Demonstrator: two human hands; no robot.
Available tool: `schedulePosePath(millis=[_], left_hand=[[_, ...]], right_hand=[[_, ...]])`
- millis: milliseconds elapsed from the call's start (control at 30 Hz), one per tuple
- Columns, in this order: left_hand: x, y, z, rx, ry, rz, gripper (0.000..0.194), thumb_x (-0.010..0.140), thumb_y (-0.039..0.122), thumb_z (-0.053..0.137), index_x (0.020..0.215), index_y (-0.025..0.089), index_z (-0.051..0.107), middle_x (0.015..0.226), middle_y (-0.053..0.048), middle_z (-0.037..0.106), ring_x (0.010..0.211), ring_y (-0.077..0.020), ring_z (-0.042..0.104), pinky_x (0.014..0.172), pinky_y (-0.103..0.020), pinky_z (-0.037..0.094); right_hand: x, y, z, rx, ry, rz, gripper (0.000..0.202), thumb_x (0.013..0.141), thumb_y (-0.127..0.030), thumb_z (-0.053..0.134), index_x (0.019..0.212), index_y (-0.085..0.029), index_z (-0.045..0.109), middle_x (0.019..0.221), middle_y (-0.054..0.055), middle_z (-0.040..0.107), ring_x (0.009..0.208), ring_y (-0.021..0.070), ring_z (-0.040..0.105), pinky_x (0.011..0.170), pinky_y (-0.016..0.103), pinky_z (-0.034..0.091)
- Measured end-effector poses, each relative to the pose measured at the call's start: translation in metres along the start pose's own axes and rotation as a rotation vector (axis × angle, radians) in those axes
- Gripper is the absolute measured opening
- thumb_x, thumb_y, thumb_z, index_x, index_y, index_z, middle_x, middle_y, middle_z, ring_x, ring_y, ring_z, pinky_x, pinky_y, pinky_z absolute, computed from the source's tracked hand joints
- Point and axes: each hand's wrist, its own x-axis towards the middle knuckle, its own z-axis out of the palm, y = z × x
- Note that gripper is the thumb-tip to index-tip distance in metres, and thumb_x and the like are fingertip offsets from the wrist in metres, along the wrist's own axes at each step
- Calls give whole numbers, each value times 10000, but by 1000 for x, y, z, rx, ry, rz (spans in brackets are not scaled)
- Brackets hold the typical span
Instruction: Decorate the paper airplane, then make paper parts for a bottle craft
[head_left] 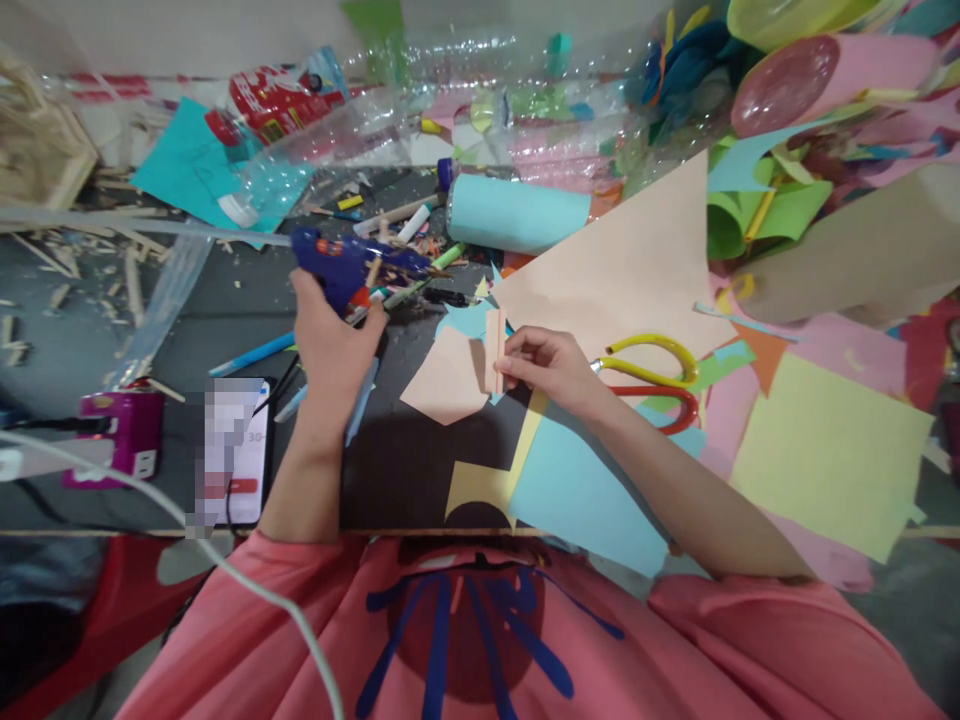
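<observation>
My left hand [337, 325] is wrapped round a dark blue glue gun [349, 262], whose tip points right over scattered pens. A long clear glue stick [187, 230] sticks out of its back end. Between the thumb and fingers of my right hand [544, 365] is a small folded strip of peach paper [495, 350], held upright. Beside and under the strip lies a cut piece of peach paper [446, 378]. Scissors [652, 385] with yellow and red handles rest just right of my right hand.
A phone [244, 450] and a purple box [120, 435] with cables are at the left. Blue-wrapped tube [517, 213], plastic bottles [337, 140] and wood scraps lie at the back. Coloured sheets, including a yellow one [829, 455], cover the right side. A white cable crosses the lower left.
</observation>
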Motion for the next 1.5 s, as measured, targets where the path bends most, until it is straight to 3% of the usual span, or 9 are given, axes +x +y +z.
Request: schedulePosePath(millis=[167, 300, 467, 600, 700, 767, 867, 967, 1500], left_hand=[[18, -19, -13, 26, 215, -99, 553, 594, 204, 789, 991, 242, 406, 1012, -12, 497, 1047, -253, 526, 963, -489, 387], [26, -35, -26, 188, 164, -233, 525, 681, 257, 751, 1085, 215, 419, 1158, -57, 505, 1204, -369, 470, 966, -622, 278], [29, -38, -30, 334, 199, -335, 605, 640, 37, 680, 1148, 174, 380, 1243, -130, 483, 1250, -380, 431, 1003, -655, 289], [27, -32, -29, 236, 321, -111, 539, 656, 82, 701, 1117, 177, 438, 1171, -83, 476, 1195, -329, 440, 972, -608, 353], [19, -13, -22, -140, 319, 98, 318, 841, 273, 632, 1122, 222, 493, 1119, -20, 499, 1057, -231, 533, 904, -538, 403], [10, 8, -13, -508, 90, -3, 259, 888, 410, 607, 1072, 250, 521, 1005, 2, 578, 871, -175, 607, 818, -458, 471], [-9, 40, 0, -905, -442, -240, 342, 857, 512, 614, 1086, 271, 534, 917, -11, 679, 788, -169, 666, 736, -363, 542], [-27, 62, 8, -1033, -688, -308, 421, 828, 542, 644, 1115, 257, 524, 977, -41, 709, 876, -182, 701, 772, -335, 569], [-60, 84, 26, -816, -556, -37, 549, 712, 165, 669, 1208, 234, 445, 834, 32, 590, 758, -120, 617, 735, -264, 502]], right_hand=[[0, 0, -1, -6, -9, 4, 446, 630, -558, 828, 676, -187, 584, 552, -47, 595, 488, 85, 574, 506, 238, 474], [0, 0, -1, -13, -10, 6, 434, 632, -544, 830, 680, -192, 581, 557, -51, 591, 493, 86, 575, 511, 242, 482], [1, -1, -1, -2, -9, 5, 431, 620, -530, 843, 672, -191, 582, 553, -52, 592, 489, 84, 580, 505, 237, 485], [1, -2, 0, 7, 0, 9, 455, 611, -568, 832, 665, -197, 574, 551, -55, 590, 485, 85, 579, 497, 240, 490], [1, -2, 1, 9, 18, 2, 467, 607, -580, 830, 665, -194, 572, 566, -49, 606, 489, 82, 581, 492, 234, 486], [2, -2, 1, 11, 39, 3, 464, 611, -574, 832, 671, -190, 579, 571, -40, 621, 493, 82, 588, 469, 220, 465], [2, -2, 2, 23, 77, 8, 470, 595, -573, 843, 679, -188, 586, 573, -28, 644, 506, 91, 612, 457, 212, 461], [2, -1, 3, 32, 126, -7, 485, 575, -595, 845, 690, -199, 590, 576, -29, 654, 510, 110, 630, 492, 244, 520], [-2, 4, 14, -54, 207, -126, 359, 655, -501, 811, 689, -206, 611, 638, -29, 636, 586, 114, 616, 610, 281, 543]])
